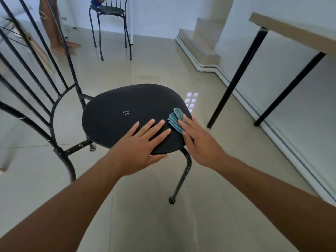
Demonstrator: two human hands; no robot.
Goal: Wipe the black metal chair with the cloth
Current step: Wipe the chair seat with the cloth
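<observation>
The black metal chair (116,104) stands in the middle of the view, its round dark seat facing me and its barred backrest rising at the left. My left hand (140,148) lies flat on the near edge of the seat, fingers spread, thumb hooked under the rim. My right hand (201,142) presses a folded teal cloth (175,119) onto the seat's right edge. Part of the cloth is hidden under my fingers.
A table with black legs (236,79) stands at the right, close to the chair. A second black chair (111,11) is at the back. Another person's bare leg and foot (60,44) are at the back left. Steps (196,44) run along the white wall.
</observation>
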